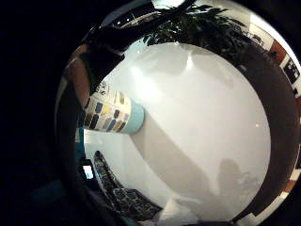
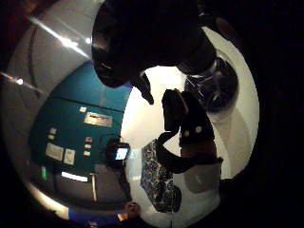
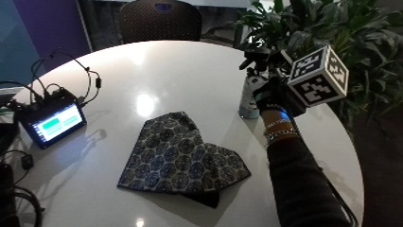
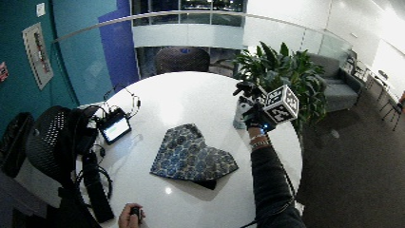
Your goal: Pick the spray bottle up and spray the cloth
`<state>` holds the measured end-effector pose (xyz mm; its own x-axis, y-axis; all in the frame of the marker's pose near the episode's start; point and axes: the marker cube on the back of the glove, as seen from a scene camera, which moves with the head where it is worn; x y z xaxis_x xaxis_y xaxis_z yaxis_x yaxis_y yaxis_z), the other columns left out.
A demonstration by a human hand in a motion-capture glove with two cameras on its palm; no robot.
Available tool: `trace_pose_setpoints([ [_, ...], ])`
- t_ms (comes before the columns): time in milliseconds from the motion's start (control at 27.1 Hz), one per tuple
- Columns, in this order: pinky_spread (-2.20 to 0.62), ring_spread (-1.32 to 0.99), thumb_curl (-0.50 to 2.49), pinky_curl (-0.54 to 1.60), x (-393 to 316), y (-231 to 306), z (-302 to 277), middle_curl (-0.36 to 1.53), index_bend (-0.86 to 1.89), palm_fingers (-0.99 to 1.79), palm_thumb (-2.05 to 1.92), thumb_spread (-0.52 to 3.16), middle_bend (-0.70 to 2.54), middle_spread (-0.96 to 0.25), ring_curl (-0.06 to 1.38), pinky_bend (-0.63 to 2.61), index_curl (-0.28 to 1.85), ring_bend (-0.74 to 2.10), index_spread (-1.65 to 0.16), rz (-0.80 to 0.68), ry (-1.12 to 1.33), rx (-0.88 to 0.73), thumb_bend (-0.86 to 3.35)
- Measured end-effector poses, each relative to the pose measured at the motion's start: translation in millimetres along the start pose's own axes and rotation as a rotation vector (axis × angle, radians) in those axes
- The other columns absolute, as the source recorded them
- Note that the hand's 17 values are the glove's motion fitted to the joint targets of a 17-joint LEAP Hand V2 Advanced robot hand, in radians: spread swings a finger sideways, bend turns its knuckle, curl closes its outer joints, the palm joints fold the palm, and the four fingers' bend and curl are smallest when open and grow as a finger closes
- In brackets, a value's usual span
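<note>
Nearest the outside camera: dark sleeve [image 3: 301, 184] of the working arm, rising from the lower edge toward the bottle. Left to right across the round white table [image 3: 176, 66]: small monitor [image 3: 53, 121] with a lit screen and trailing cables, at the table's left edge; patterned blue cloth [image 3: 179, 158], folded, lying flat near the middle of the table, well apart from the monitor; spray bottle [image 3: 250, 97] standing upright on the table right of the cloth, near the right rim, with its dark trigger head on top; gloved right hand [image 3: 275, 97] at the bottle's right side, touching it; fingers [image 3: 263, 94] curled round the bottle body, bottle base on the table as far as the outside view shows; potted plant [image 3: 334, 42] beyond the table's right rim, behind the hand.

Little-finger-side palm view: bottle's label of coloured patches and pale blue base [image 1: 113, 113] close to the palm, lying against the white table; cloth [image 1: 117, 188] beside the bottle's shadow. Thumb-side palm view: cloth [image 2: 159, 178] on the table, dark spray head [image 2: 142, 38] close to the camera; monitor [image 2: 118, 152] beyond the cloth.
</note>
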<state>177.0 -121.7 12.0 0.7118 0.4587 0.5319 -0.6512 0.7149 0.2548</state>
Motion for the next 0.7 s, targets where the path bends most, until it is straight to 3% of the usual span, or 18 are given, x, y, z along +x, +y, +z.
trace_pose_setpoints([
  [258,0.23,-0.05,0.31,0.29,-22.3,-9.4,-0.7,0.3,0.19,0.65,0.8,1.18,0.21,-0.03,0.27,0.29,0.31,0.3,-0.32,-0.038,-0.254,0.045,0.12],
  [443,0.21,-0.07,0.35,0.26,-31.0,-18.8,-0.6,0.34,0.26,0.86,0.87,1.13,0.3,-0.07,0.27,0.16,0.35,0.29,-0.31,-0.078,-0.386,0.139,0.13],
  [591,0.18,-0.09,0.36,0.24,-38.9,-26.0,1.3,0.36,0.32,1.03,0.87,1.09,0.33,-0.11,0.29,0.13,0.38,0.28,-0.3,-0.181,-0.404,0.242,0.09],
  [701,0.05,-0.12,0.37,0.29,-48.3,-25.6,-0.6,0.37,0.21,1.25,0.85,1.1,0.3,-0.13,0.34,0.27,0.38,0.42,-0.3,-0.263,-0.367,0.311,0.06],
])
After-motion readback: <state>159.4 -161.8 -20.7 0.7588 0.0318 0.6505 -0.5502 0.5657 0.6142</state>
